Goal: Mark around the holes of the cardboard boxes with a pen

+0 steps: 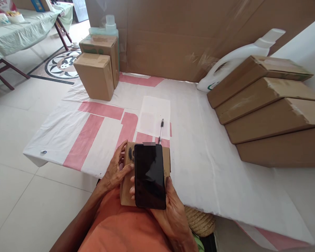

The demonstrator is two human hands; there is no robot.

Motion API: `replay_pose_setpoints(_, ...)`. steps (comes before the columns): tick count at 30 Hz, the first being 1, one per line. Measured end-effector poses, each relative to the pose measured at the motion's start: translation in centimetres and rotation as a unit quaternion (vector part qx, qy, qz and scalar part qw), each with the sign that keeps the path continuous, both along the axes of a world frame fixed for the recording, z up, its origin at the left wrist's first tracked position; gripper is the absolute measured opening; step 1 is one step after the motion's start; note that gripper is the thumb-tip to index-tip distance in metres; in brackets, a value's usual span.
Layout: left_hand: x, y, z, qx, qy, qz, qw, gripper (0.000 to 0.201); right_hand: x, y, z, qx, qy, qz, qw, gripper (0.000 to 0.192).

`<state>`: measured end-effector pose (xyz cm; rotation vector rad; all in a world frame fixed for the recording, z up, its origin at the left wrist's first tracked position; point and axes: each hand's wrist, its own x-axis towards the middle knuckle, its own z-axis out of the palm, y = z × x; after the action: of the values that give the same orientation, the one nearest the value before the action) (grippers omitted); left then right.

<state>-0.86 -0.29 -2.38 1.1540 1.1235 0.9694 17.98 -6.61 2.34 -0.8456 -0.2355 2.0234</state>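
Small brown cardboard box (pixel 126 182) sits at the white-and-pink sheet's (pixel 94 133) near edge; left hand (pixel 115 171) grips it, right hand (pixel 173 206) wraps a black smartphone (pixel 149 176).

Home packing spot, tiled floor (pixel 21 133), stacked cardboard boxes (pixel 265 115), detergent bottle (pixel 236 56), cloth-covered table (pixel 23 31)

Pale floor tiles (pixel 13 140) with an inlaid medallion (pixel 63 64) at far left, a cloth-draped table (pixel 18 35) beyond it, a cardboard backdrop (pixel 173 38) far centre, and a white wall (pixel 307 49) at right, all evenly daylit.
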Motion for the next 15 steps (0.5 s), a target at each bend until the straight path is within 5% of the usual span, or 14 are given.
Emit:
replay_pose_setpoints(9,-0.1,0.1,0.3,-0.005,0.001,-0.003,1.0,0.092,3.4,1.0,0.8,-0.004,-0.088,-0.104,0.991,0.065)
replay_pose_setpoints(15,-0.2,0.1,0.1,-0.015,0.004,-0.001,1.0,0.094,8.3,1.5,-3.5,0.016,-0.293,-0.206,0.934,0.062)
